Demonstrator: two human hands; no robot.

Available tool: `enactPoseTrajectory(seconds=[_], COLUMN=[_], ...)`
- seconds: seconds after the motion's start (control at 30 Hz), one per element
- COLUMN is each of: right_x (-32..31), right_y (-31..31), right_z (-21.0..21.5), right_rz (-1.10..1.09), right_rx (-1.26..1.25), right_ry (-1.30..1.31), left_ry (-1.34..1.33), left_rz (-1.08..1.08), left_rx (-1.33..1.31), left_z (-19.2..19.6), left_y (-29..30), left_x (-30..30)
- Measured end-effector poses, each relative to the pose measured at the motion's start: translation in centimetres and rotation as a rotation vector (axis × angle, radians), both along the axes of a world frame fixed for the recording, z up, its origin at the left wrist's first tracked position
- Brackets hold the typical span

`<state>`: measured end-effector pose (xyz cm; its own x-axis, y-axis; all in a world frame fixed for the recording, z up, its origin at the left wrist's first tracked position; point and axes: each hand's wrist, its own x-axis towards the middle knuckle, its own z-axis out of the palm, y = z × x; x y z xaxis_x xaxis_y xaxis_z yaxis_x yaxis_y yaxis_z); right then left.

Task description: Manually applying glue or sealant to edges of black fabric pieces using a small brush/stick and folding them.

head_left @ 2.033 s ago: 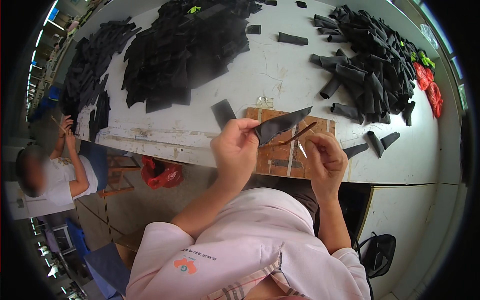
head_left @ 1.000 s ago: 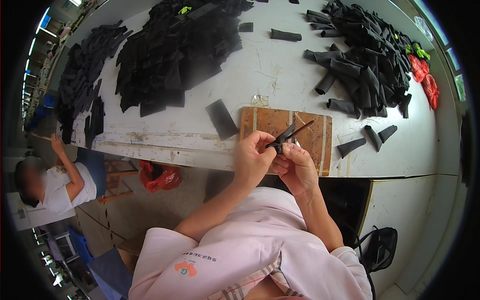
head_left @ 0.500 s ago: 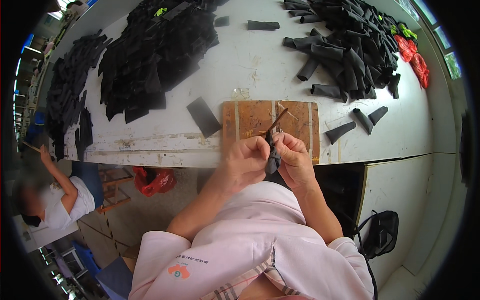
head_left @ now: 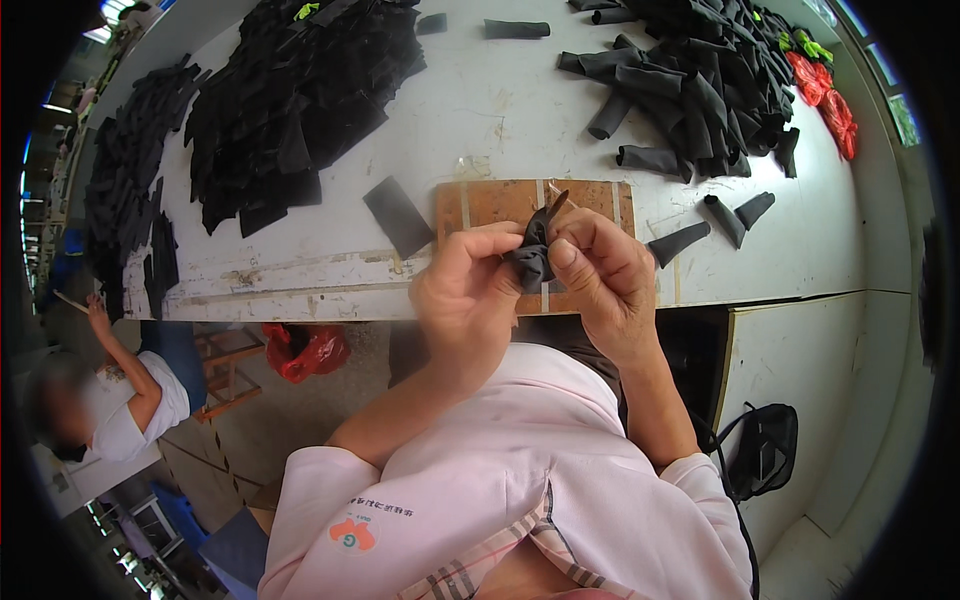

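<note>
Over the front edge of a wooden board [head_left: 490, 205], my two hands meet at a bunched piece of black fabric [head_left: 534, 255]. My left hand [head_left: 462, 300] pinches its left side between thumb and fingers. On the other side, my right hand [head_left: 612, 285] is closed on the fabric, thumb against the curled index finger. A thin brown stick [head_left: 559, 203] pokes out of the top of the fabric, tip pointing away to the right. The rest of the stick is hidden by cloth and fingers.
Flat black fabric pieces [head_left: 300, 110] are heaped at the back left, and rolled black tubes [head_left: 690, 95] at the back right. One flat piece [head_left: 398, 217] lies left of the board, a few tubes [head_left: 680, 243] right of it. A person [head_left: 135, 390] sits at far left.
Both hands have risen a little away from my body with the fabric. The cloth is now more bunched and covers more of the stick, so less of it shows.
</note>
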<state>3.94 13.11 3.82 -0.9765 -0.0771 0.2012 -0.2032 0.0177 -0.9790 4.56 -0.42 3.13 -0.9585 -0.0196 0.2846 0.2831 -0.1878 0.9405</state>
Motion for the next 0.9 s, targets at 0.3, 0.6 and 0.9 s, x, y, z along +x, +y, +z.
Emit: enactPoseTrajectory(seconds=[0.3, 0.6, 0.9], right_x=[-0.7, -3.4, -4.8], right_y=[0.4, 1.6, 2.0], right_z=[4.3, -4.4, -1.4], right_rz=[0.125, 0.138, 0.318], right_rx=[-0.169, -0.474, -0.289], right_ry=[-0.146, -0.613, -0.363], left_ry=[-0.541, -0.970, -0.634], left_rz=[-1.056, -0.810, -0.858], left_rx=[1.054, 1.202, 0.996], left_z=[3.8, -6.1, -1.3], left_y=[-1.1, -1.1, -1.0], left_x=[-3.1, -6.2, -5.0])
